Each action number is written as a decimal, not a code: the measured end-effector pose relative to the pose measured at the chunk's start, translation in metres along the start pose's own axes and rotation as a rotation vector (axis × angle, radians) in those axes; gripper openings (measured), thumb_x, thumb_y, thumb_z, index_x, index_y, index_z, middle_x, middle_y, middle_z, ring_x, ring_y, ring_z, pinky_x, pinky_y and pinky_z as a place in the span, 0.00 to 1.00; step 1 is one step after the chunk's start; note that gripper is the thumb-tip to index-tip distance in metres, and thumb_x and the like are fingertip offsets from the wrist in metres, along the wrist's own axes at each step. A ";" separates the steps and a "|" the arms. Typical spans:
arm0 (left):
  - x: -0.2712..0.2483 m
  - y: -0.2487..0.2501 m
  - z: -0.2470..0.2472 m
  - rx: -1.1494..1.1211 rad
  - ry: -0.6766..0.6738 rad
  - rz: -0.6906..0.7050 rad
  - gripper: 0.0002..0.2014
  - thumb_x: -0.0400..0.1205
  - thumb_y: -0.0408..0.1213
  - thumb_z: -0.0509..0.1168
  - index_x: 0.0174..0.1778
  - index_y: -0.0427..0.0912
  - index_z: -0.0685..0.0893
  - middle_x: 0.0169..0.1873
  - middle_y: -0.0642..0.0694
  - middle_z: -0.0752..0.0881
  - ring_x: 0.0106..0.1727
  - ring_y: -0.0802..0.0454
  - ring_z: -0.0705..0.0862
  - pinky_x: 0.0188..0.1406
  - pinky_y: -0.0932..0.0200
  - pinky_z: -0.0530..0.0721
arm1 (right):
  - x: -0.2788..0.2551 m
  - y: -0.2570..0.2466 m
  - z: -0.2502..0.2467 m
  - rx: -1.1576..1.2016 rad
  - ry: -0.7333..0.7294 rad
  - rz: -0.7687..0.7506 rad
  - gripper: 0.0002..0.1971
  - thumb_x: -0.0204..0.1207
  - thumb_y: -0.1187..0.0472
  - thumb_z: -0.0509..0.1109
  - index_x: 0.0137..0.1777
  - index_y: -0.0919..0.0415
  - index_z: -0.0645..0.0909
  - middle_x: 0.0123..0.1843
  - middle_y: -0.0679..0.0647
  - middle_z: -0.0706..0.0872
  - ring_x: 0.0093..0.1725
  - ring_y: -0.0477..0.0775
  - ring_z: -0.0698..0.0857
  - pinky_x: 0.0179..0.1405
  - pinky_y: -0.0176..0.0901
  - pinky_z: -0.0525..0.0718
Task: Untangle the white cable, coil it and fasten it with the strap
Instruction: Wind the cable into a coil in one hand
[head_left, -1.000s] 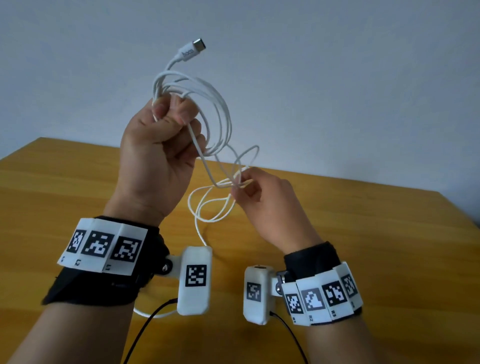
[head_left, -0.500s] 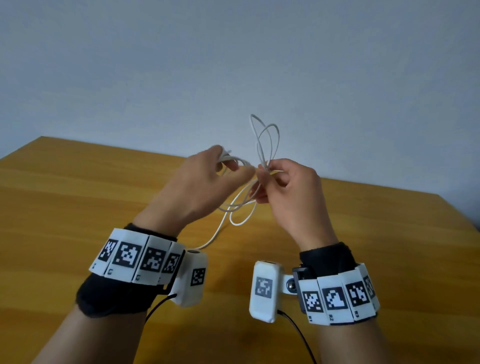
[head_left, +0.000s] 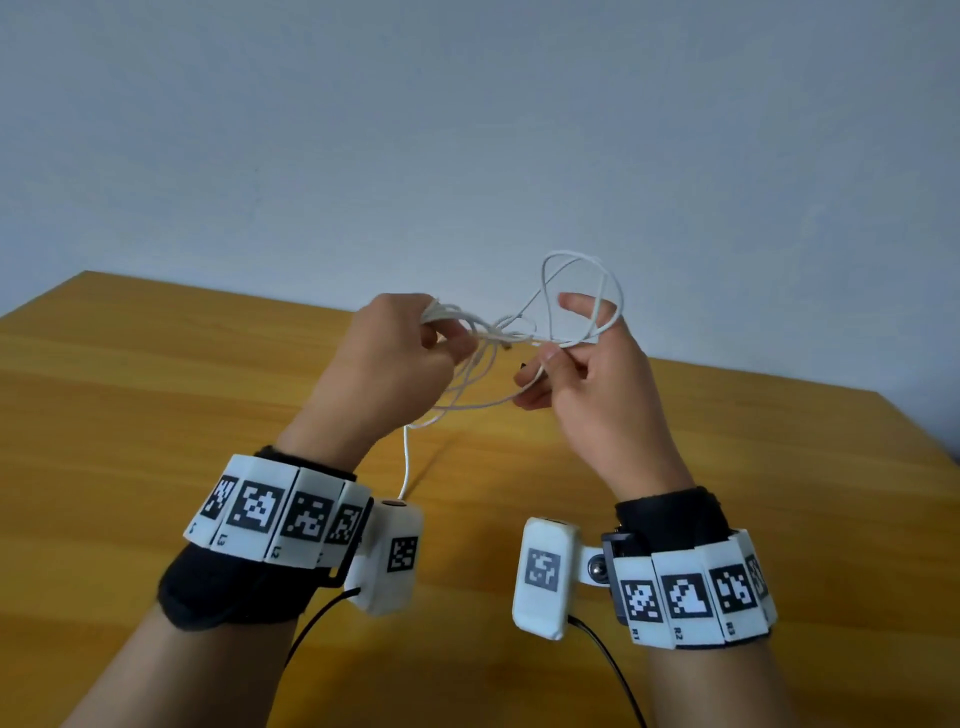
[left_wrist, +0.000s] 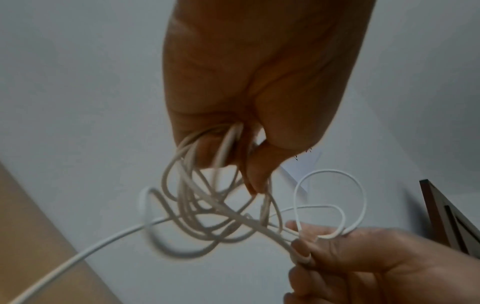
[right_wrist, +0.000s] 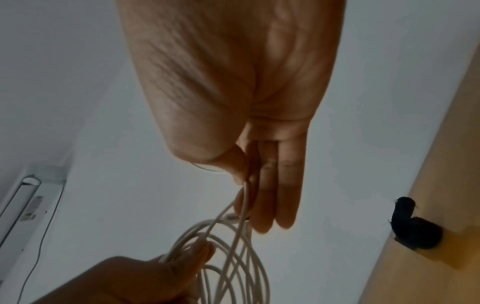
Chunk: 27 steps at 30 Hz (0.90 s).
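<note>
The white cable (head_left: 498, 332) is a loose tangle of several loops held in the air above the wooden table (head_left: 156, 415). My left hand (head_left: 421, 348) grips a bundle of loops; the left wrist view shows them running through its curled fingers (left_wrist: 254, 164). My right hand (head_left: 558, 358) pinches a strand between thumb and fingers, and one loop (head_left: 582, 291) hooks over its raised index finger. One end of the cable hangs down (head_left: 405, 467) between my wrists. The black strap (right_wrist: 413, 232) lies curled on the table, apart from both hands. No connector shows clearly.
A plain grey wall rises behind the table's far edge. Black leads (head_left: 608, 670) trail from the wrist cameras toward me. A dark brown frame (left_wrist: 446, 216) shows at the right of the left wrist view, and a white fixture (right_wrist: 26, 195) at the left of the right wrist view.
My left hand came down from its raised position with the loops. The hands met, then the right hand drew off to the right, opening a loop over its index finger.
</note>
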<state>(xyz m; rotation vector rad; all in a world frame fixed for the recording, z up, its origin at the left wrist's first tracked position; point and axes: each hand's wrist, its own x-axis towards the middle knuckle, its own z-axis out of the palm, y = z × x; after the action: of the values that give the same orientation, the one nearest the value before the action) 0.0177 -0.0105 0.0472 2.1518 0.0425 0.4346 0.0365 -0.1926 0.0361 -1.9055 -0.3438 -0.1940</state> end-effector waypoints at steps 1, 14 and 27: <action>0.000 0.001 0.000 -0.037 0.047 -0.030 0.07 0.82 0.41 0.73 0.39 0.46 0.86 0.25 0.51 0.78 0.26 0.54 0.74 0.25 0.60 0.69 | 0.000 0.000 -0.001 -0.003 0.032 0.026 0.18 0.90 0.65 0.63 0.76 0.50 0.68 0.39 0.53 0.94 0.35 0.48 0.94 0.47 0.44 0.93; 0.008 -0.012 -0.024 -0.462 0.493 -0.216 0.08 0.85 0.41 0.69 0.41 0.49 0.82 0.34 0.53 0.81 0.33 0.59 0.77 0.33 0.62 0.74 | 0.003 0.025 -0.048 -0.128 0.476 0.268 0.20 0.84 0.70 0.64 0.75 0.57 0.73 0.43 0.56 0.92 0.27 0.51 0.91 0.30 0.38 0.88; 0.007 -0.008 -0.020 -0.411 0.438 -0.143 0.07 0.86 0.40 0.67 0.43 0.46 0.81 0.31 0.54 0.79 0.31 0.61 0.75 0.34 0.61 0.74 | 0.002 0.036 -0.067 -0.423 0.371 0.339 0.13 0.82 0.61 0.65 0.64 0.55 0.84 0.53 0.56 0.93 0.52 0.59 0.93 0.59 0.51 0.89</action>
<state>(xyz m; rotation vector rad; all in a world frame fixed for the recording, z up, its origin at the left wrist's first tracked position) 0.0188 0.0112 0.0533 1.6100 0.3226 0.7528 0.0527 -0.2669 0.0283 -2.2518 0.2928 -0.4091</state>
